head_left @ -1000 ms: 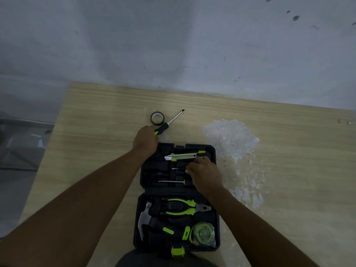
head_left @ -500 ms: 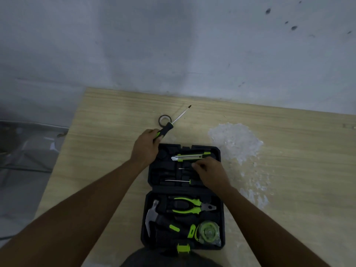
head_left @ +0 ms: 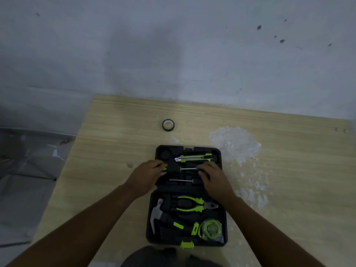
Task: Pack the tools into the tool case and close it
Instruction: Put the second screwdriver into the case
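The black tool case (head_left: 219,214) lies open on the table. My left hand (head_left: 147,171) grips the black-and-green handle of a screwdriver (head_left: 187,168) that lies across the case's far half. My right hand (head_left: 212,177) has its fingers curled on the shaft's tip end. Above it a green utility knife (head_left: 192,158) sits in its slot, and a thin small screwdriver (head_left: 181,180) lies below. The near half holds green-handled pliers (head_left: 190,204), a hammer (head_left: 159,215) and a green tape measure (head_left: 211,229). A black tape roll (head_left: 168,125) lies on the table beyond the case.
The wooden table (head_left: 115,151) ends at a grey wall behind. A patch of white flaky residue (head_left: 234,145) spreads to the right of the case. The green latch (head_left: 187,244) is on the case's near edge. The floor drops off past the table's left edge.
My left hand has carried the screwdriver from the table beside the tape roll into the case's far half. My right hand shifted onto its shaft. The camera tilted up.
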Tool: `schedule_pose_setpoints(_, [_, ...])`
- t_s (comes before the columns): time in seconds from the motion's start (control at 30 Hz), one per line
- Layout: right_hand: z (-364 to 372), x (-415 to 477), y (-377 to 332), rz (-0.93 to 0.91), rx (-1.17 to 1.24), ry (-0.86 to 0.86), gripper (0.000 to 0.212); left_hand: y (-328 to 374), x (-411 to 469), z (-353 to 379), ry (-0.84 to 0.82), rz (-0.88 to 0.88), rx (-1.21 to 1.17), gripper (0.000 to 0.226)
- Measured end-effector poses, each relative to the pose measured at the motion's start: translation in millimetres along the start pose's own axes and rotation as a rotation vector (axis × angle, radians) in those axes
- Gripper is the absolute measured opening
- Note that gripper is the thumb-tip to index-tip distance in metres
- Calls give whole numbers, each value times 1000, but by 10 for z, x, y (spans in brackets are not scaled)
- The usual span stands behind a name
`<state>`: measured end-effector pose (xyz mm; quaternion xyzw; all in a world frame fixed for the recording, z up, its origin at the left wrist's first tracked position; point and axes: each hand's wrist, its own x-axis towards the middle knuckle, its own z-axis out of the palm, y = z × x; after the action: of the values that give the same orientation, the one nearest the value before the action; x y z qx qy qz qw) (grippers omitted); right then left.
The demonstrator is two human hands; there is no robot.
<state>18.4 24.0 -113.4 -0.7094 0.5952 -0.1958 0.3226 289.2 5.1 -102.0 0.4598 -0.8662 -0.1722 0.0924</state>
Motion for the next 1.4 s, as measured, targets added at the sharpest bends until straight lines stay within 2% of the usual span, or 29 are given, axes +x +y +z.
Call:
schedule_pose_setpoints(0.17, [143, -106, 48, 109, -70, -81, 27, -7, -122, 114, -69, -6, 30, 32])
schedule_pose_setpoints(0.4, [230, -26, -15, 172, -173, -42, 24, 9, -77, 170, -164, -190, 129, 58])
schedule_pose_setpoints(0.6, [224, -40, -44, 100, -341, 24, 19, 77, -10, 137, -109, -147, 180, 44])
schedule_pose_setpoints(0.8, [223, -37, -63, 103, -374, 25, 25, 104, -16, 142, -127, -127, 259, 52])
schedule_pose_setpoints(0.97, [188, -33, -9, 57, -398, 19, 22, 69, -18, 187, -89, -93, 260, 36])
schedule_pose_setpoints(1.17, [144, -32, 25, 29, -423, 23, 15, 162, 85, 154, -237, -127, 281, 36])
schedule_pose_setpoints(1.4, [200, -30, 64, -18, -398, 41, 17, 97, 44, 145, -230, -136, 292, 40])
